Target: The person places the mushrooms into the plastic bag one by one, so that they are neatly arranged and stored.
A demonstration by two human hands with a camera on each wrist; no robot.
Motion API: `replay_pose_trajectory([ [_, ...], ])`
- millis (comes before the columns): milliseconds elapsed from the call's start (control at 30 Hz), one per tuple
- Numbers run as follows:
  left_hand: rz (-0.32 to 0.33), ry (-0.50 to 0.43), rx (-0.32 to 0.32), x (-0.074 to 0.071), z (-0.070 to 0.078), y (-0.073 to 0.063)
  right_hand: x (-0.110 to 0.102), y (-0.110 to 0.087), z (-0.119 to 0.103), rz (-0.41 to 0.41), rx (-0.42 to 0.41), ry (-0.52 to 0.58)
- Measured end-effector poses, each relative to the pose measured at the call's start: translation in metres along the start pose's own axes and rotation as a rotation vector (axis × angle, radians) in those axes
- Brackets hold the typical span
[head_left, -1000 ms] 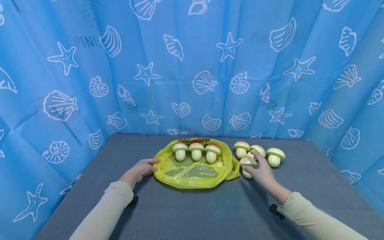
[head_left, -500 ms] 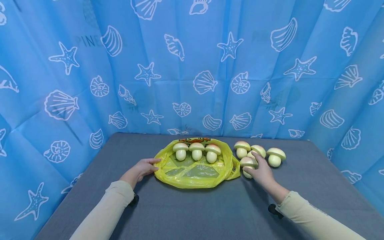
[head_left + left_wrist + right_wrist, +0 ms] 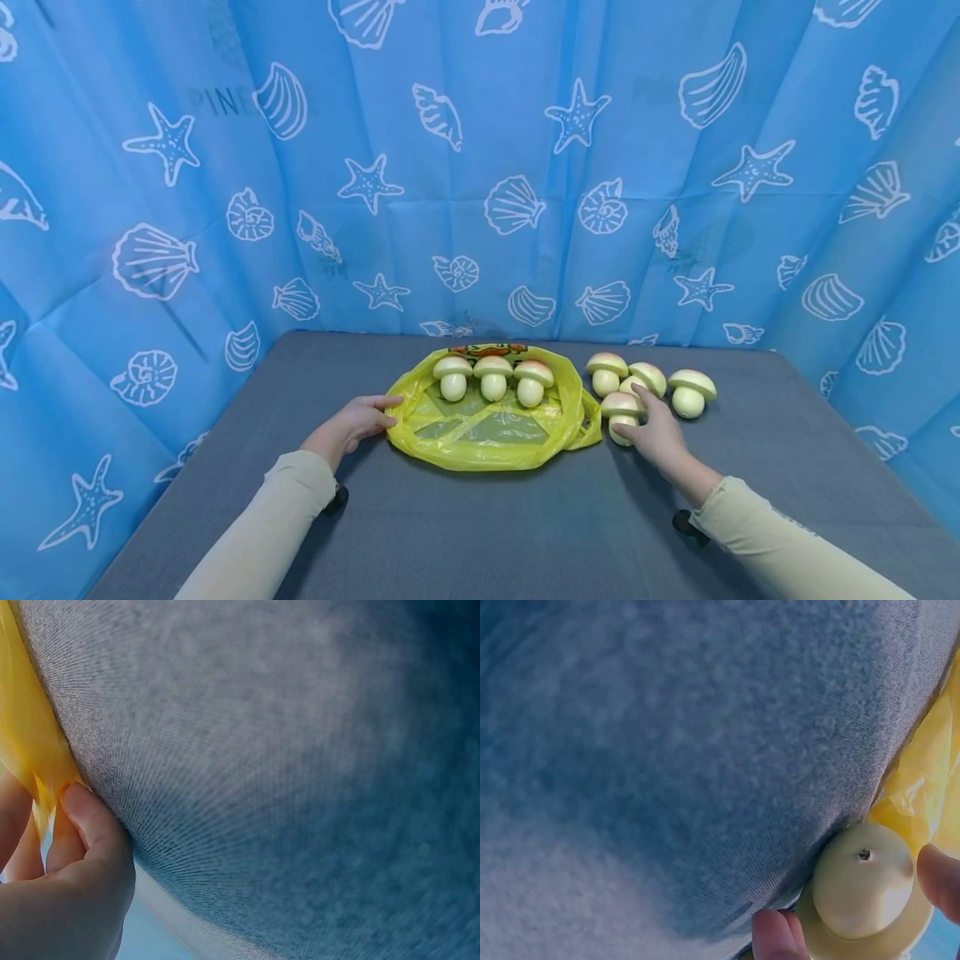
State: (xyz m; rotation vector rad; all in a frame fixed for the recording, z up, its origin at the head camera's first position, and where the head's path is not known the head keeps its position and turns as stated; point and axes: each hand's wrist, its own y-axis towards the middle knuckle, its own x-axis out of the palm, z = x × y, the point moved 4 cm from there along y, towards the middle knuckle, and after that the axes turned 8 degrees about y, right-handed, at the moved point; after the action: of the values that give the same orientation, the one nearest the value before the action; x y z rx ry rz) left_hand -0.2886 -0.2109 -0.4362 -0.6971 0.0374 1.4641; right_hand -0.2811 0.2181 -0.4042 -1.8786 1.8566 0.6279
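a grey table point(image 3: 480, 533) carries three toy mushrooms point(image 3: 648, 379) lying loose at the right, and a blue curtain point(image 3: 480, 167) printed with shells and starfish hangs behind.

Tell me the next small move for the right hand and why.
Probably lift the nearest mushroom and carry it left onto the yellow bag. The right hand already grips that mushroom, its fingers round the cap, just beside the bag's right edge. The left hand pinches the bag's left edge, and three mushrooms already stand on it with bare plastic in front.
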Motion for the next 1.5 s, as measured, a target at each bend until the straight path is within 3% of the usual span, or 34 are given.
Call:
replay_pose_trajectory([
  [167,0.007,0.001,-0.014,0.0,-0.002,0.004,0.002,-0.001,-0.005,-0.027,0.015,-0.004],
  [367,-0.01,0.027,0.013,-0.002,-0.007,0.01,0.003,-0.001,-0.007,-0.028,0.025,-0.023],
  [733,0.005,-0.007,0.005,0.001,-0.001,0.0,0.002,-0.001,-0.007,-0.028,0.052,-0.006],
  [1133,0.006,-0.003,-0.001,0.001,-0.001,-0.002,-0.008,-0.008,-0.012,-0.02,0.091,0.097],
  [1500,0.009,-0.021,0.001,0.0,-0.002,0.001,-0.014,-0.016,-0.026,-0.056,0.158,0.265],
])
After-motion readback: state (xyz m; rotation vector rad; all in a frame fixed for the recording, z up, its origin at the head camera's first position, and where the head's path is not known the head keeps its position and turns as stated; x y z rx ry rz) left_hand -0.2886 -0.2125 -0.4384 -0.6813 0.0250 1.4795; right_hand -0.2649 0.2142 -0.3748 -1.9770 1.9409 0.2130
